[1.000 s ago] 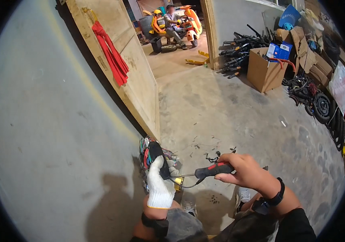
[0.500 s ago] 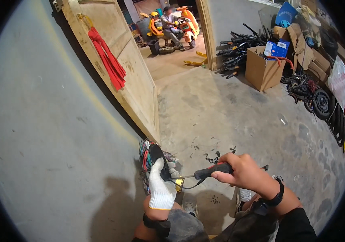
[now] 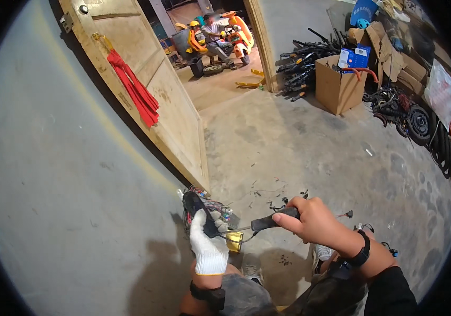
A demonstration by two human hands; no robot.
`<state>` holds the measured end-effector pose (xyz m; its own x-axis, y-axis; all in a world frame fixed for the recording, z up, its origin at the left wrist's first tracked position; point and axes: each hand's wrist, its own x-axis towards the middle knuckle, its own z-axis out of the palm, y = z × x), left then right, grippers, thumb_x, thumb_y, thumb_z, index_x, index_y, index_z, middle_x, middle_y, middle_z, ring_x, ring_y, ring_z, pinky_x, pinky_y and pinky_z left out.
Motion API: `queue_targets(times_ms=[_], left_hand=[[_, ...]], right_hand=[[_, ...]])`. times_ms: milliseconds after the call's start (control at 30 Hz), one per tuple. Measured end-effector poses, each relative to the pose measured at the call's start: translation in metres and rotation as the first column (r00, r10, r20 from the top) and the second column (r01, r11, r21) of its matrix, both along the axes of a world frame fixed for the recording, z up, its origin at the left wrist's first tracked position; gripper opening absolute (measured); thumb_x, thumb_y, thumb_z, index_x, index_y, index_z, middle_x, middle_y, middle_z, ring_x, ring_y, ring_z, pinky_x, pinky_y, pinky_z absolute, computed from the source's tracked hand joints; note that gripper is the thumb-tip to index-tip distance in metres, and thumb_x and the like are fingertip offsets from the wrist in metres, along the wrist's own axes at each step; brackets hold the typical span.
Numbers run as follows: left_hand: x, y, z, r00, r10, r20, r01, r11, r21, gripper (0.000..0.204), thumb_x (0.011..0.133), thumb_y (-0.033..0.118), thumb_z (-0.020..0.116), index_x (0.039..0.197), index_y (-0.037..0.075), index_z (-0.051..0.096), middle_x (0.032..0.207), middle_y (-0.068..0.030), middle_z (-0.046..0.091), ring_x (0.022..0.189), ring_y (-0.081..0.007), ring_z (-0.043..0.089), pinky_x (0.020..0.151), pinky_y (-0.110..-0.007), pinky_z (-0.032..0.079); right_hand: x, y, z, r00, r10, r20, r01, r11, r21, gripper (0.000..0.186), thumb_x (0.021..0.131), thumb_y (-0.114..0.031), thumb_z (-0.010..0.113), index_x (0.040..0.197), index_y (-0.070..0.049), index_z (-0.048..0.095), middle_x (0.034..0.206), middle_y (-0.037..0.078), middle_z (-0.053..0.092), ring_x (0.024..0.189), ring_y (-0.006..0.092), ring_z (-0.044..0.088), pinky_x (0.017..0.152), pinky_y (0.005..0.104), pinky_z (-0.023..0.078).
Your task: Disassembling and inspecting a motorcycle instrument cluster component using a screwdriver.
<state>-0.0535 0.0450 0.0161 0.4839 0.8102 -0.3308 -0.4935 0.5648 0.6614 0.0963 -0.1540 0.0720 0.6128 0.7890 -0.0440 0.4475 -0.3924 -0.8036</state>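
Near the foot of the open door (image 3: 141, 79) on the left, I have a long black part (image 3: 196, 202) enclosed in the gloved left hand (image 3: 207, 247), its far end sticking out past the thumb. To the right, the bare right hand (image 3: 317, 220) grips a screwdriver (image 3: 271, 221) by its dark handle, shaft pointing left toward that part; I cannot tell whether the tip touches. Tangled wires (image 3: 219, 207) show just beyond the left hand, and a yellow piece (image 3: 234, 245) to its right.

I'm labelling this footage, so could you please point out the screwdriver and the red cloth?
Screwdriver (image 3: 265, 223), head view: its dark handle.
Red cloth (image 3: 133, 88), head view: its hanging middle folds.
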Motion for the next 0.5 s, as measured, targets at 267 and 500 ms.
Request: queue_targets(times_ms=[267, 500], left_hand=[[0.003, 0.003, -0.002, 0.999, -0.034, 0.037, 0.032, 0.999, 0.035, 0.023, 0.098, 0.027, 0.06, 0.109, 0.007, 0.063, 0.083, -0.0074, 0.068, 0.073, -0.0213, 0.066, 0.063, -0.033, 0.055], [0.004, 0.005, -0.015, 0.976, -0.216, 0.036, 0.219, 0.965, -0.143, 0.031, 0.098, 0.035, 0.061, 0.108, 0.006, 0.062, 0.089, -0.0144, 0.07, 0.077, -0.0273, 0.068, 0.071, -0.04, 0.057]], right_hand=[[0.005, 0.001, -0.027, 0.997, 0.035, 0.062, -0.047, 0.974, 0.22, 0.051, 0.094, -0.041, 0.069, 0.113, 0.005, 0.057, 0.084, 0.021, 0.07, 0.076, 0.0323, 0.071, 0.068, 0.0396, 0.056], [0.01, 0.009, -0.04, 0.976, 0.209, -0.061, -0.111, 0.716, 0.69, 0.032, 0.096, -0.011, 0.067, 0.121, 0.0, 0.05, 0.114, 0.015, 0.068, 0.107, 0.0218, 0.068, 0.085, 0.0334, 0.057]])
